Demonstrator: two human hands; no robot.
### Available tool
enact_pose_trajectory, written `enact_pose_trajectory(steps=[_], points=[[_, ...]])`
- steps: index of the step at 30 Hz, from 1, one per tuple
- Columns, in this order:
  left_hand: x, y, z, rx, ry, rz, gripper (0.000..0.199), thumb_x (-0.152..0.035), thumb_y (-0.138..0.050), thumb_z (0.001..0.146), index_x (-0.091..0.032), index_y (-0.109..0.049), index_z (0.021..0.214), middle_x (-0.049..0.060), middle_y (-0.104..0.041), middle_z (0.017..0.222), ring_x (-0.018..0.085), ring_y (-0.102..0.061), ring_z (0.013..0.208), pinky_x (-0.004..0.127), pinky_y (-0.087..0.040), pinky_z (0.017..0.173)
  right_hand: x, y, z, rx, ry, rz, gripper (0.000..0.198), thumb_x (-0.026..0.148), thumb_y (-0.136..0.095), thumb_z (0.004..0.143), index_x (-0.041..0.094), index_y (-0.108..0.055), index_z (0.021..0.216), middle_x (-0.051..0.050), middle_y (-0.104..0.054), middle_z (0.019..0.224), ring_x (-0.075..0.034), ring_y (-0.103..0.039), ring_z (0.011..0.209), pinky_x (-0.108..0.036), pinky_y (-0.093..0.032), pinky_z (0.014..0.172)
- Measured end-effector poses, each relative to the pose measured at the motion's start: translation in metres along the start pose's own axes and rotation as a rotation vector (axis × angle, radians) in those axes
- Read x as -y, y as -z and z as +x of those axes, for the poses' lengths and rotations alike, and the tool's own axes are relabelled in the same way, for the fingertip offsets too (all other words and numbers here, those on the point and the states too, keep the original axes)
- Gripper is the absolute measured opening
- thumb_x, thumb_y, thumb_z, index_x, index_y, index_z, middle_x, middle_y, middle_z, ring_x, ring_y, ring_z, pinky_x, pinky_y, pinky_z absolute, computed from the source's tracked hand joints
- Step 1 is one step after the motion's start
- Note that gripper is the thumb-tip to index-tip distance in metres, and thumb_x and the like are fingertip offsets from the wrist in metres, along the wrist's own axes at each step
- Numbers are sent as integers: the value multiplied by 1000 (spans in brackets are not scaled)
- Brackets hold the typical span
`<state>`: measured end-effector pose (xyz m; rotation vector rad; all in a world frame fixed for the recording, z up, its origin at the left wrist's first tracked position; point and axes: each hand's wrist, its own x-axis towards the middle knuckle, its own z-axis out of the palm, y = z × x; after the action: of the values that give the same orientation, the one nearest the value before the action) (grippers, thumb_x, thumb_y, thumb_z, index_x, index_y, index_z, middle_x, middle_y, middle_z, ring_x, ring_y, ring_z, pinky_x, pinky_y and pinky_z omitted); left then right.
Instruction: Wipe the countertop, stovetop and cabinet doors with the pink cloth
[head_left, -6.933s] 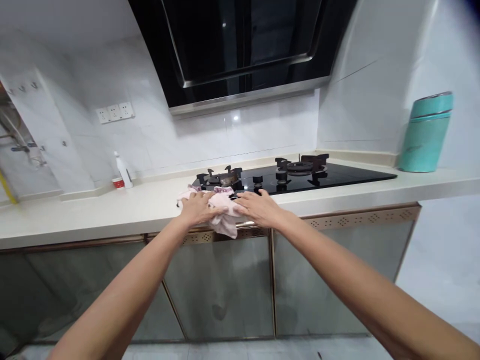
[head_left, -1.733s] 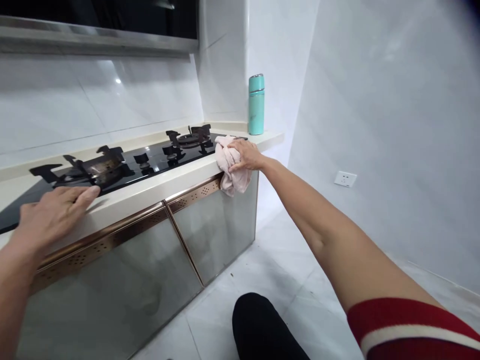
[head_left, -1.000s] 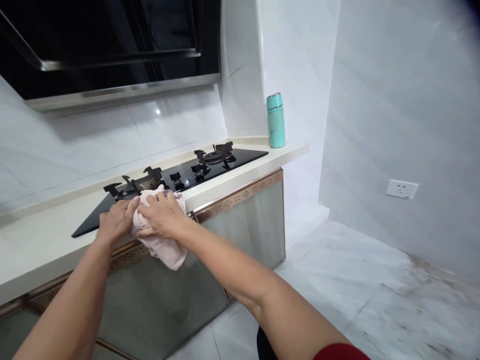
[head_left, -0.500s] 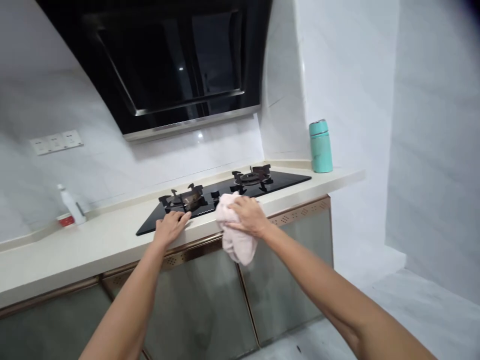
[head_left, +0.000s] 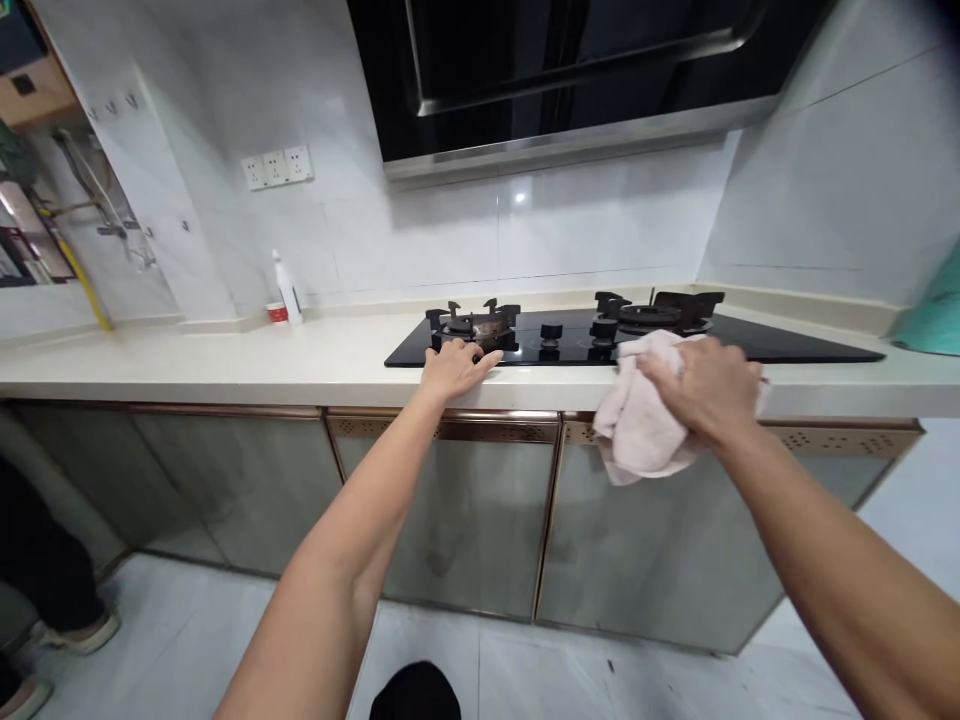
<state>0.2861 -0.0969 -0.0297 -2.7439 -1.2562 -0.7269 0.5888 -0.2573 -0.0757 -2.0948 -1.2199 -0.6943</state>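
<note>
A pale pink cloth (head_left: 645,425) is bunched under my right hand (head_left: 709,385), whose fingers press it on the counter's front edge, and its loose end hangs down over the cabinet front. Just behind lies a black glass gas hob (head_left: 780,347), with one burner (head_left: 480,325) on the left and another burner (head_left: 652,315) on the right. Two black knobs (head_left: 551,335) sit between them. My left hand (head_left: 457,370) rests on the counter edge at the hob's front left, fingers spread, holding nothing.
A black range hood (head_left: 585,80) hangs low above the hob. On the counter (head_left: 165,355) stand a white spray bottle (head_left: 286,290) and a small red tub (head_left: 277,313); a teal flask (head_left: 934,315) is cut off at right. Another person's leg (head_left: 45,550) shows at lower left.
My view has swung left and levelled, so the hob and hood sit further right. My right hand, with the cloth, has moved right along the counter edge, further from my left hand.
</note>
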Motion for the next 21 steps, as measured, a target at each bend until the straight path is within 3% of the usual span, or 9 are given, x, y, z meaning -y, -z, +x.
enact_pose_trajectory(steps=[3, 6, 8, 10, 13, 16, 21], points=[[0, 0, 1, -3, 11, 11, 68, -74, -23, 96, -28, -68, 120, 10, -60, 135, 31, -48, 134, 58, -31, 113, 85, 0, -18, 104, 194, -69, 68, 66, -30, 95, 13, -66, 117, -23, -62, 119, -35, -55, 101, -49, -39, 79], [6, 0, 2, -15, 21, 8, 65, -68, -18, 100, -30, -68, 119, 8, -64, 132, 29, -52, 131, 55, -34, 111, 164, -13, -34, 28, 410, -28, 63, 69, -42, 92, 18, -64, 121, -19, -61, 120, -34, -49, 104, -44, -33, 82], [11, 2, 4, -21, 41, -19, 66, -64, -13, 101, -30, -67, 120, 8, -65, 131, 28, -55, 128, 52, -38, 108, 196, -22, -39, -29, 471, 4, 60, 68, -47, 91, 18, -65, 119, -18, -61, 117, -34, -46, 104, -43, -30, 82], [14, 3, 4, -27, 54, -31, 69, -62, -9, 102, -29, -67, 118, 8, -67, 130, 28, -57, 126, 50, -42, 105, 204, -30, -39, -53, 526, 16, 60, 68, -48, 91, 18, -64, 118, -18, -60, 115, -33, -44, 103, -42, -29, 81], [15, 2, 3, -33, 26, -2, 69, -63, -11, 102, -28, -69, 115, 8, -68, 127, 29, -57, 126, 51, -41, 106, 183, -35, -35, -70, 626, 1, 62, 70, -45, 92, 18, -64, 120, -17, -59, 115, -31, -43, 101, -40, -27, 80], [12, 0, 1, -40, -5, 39, 66, -66, -16, 101, -29, -68, 119, 9, -66, 127, 30, -54, 129, 54, -37, 109, 136, -38, -31, -126, 660, -14, 64, 71, -45, 91, 20, -63, 125, -17, -59, 118, -31, -44, 101, -41, -27, 81], [8, -1, -1, -42, -29, 38, 63, -68, -21, 100, -30, -68, 118, 9, -64, 127, 29, -53, 128, 56, -35, 111, 35, -42, -27, -236, 524, -21, 63, 68, -48, 88, 21, -63, 126, -20, -58, 130, -37, -47, 109, -47, -29, 85]])
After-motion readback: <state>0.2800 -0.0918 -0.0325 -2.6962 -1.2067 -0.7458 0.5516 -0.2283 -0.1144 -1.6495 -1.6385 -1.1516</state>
